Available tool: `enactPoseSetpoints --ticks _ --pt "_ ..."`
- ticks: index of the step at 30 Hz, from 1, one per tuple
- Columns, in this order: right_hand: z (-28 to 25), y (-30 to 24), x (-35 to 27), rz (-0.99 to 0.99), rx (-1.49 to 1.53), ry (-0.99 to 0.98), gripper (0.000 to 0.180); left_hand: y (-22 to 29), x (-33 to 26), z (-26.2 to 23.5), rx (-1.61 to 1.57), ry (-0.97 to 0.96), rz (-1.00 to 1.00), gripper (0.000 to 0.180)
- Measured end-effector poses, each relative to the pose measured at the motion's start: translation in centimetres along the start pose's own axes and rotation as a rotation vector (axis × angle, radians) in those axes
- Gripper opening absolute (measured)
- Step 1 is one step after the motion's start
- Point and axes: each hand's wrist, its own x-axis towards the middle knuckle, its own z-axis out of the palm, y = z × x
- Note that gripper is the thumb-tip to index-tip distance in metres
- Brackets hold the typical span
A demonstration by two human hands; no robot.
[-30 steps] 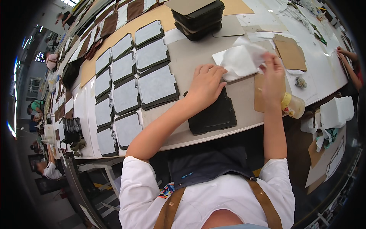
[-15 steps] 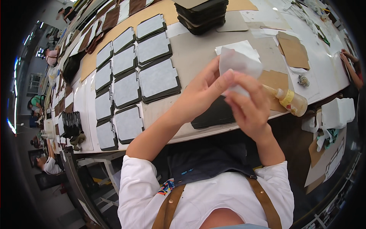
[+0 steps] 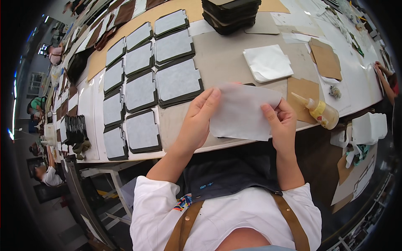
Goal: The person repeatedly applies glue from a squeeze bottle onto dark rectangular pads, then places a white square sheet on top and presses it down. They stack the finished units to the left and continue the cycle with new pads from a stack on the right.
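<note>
A thin white sheet (image 3: pixel 243 115) is stretched between my two hands near the table's front edge. My left hand (image 3: pixel 200 115) pinches its left edge, thumb on top. On the opposite side my right hand (image 3: pixel 282 124) grips the upper right part between thumb and fingers. Below the sheet lies a dark piece, mostly hidden, with only slivers showing. A stack of white sheets (image 3: pixel 268 62) rests on the table just beyond my right hand. To the left, several dark pieces with pale sheets on top (image 3: pixel 178 83) lie in rows.
A tall pile of dark pieces (image 3: pixel 230 19) stands at the back. A glue bottle (image 3: pixel 324 113) lies at the right beside brown card (image 3: pixel 303 90); more brown card (image 3: pixel 325 58) lies farther back. Another person's hands (image 3: pixel 379 69) are at the far right edge.
The white sheet has come away from the stack toward me and is now spread flat over the dark piece. My hands have moved apart to its two sides.
</note>
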Motion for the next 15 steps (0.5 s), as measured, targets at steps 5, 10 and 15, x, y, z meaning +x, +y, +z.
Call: enactPoseSetpoints --ticks 5,10,15 --pt "0.5 0.5 0.6 -0.103 -0.153 0.094 0.013 -3.6 -0.5 -2.2 0.372 0.109 0.105 0.056" --pt "0.8 0.1 0.1 0.118 -0.189 0.067 0.017 -5.7 -2.1 -2.7 0.596 0.201 0.159 0.081" --pt "0.0 1.5 -0.1 0.055 -0.415 0.086 0.016 -5.9 -3.0 -2.8 0.639 0.22 0.149 0.078"
